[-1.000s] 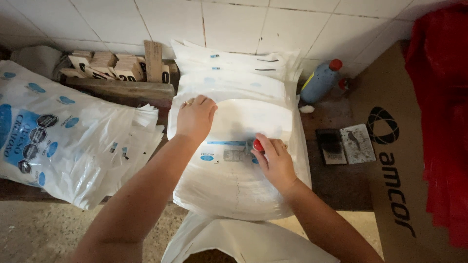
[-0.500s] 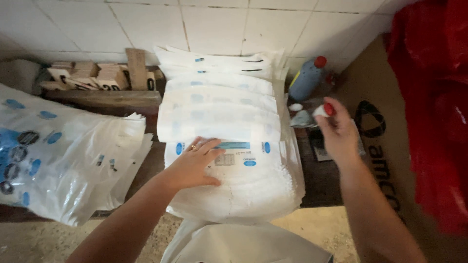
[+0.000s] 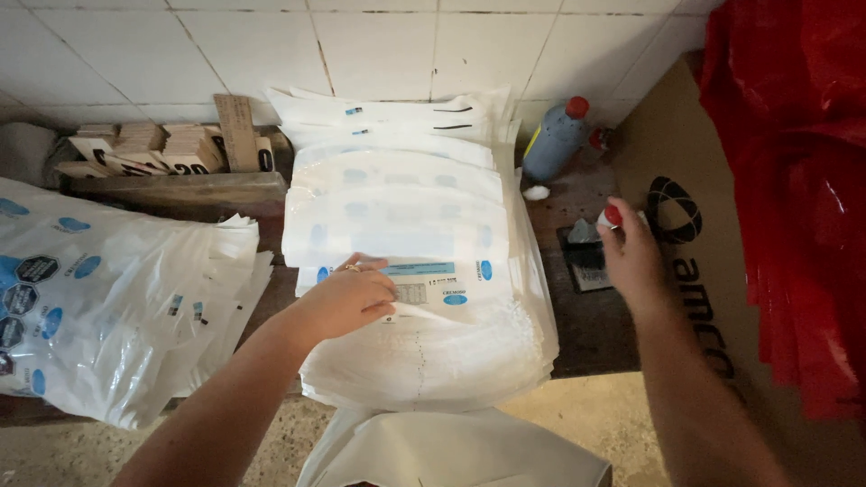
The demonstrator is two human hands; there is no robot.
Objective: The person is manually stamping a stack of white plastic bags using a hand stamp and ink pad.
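Observation:
A thick stack of white plastic bags with blue marks (image 3: 424, 334) lies on the dark bench before me. My left hand (image 3: 347, 298), a ring on one finger, rests on the top bag and pinches its edge beside the printed panel. My right hand (image 3: 631, 257) is off to the right, closed on a small stamp with a red knob (image 3: 612, 215), held just above the dark ink pad (image 3: 586, 261) on the bench.
A second pile of printed bags (image 3: 99, 307) lies at the left. Wooden stamp blocks (image 3: 171, 149) sit in a tray by the tiled wall. A blue bottle with a red cap (image 3: 552, 140) stands at the back. A cardboard box (image 3: 713, 298) and red plastic (image 3: 794, 180) fill the right.
My right hand lifted the stamp off the bag and carried it right to the ink pad. My left hand slid down the stack and flipped the stamped bag upward, then gripped the following bag's edge.

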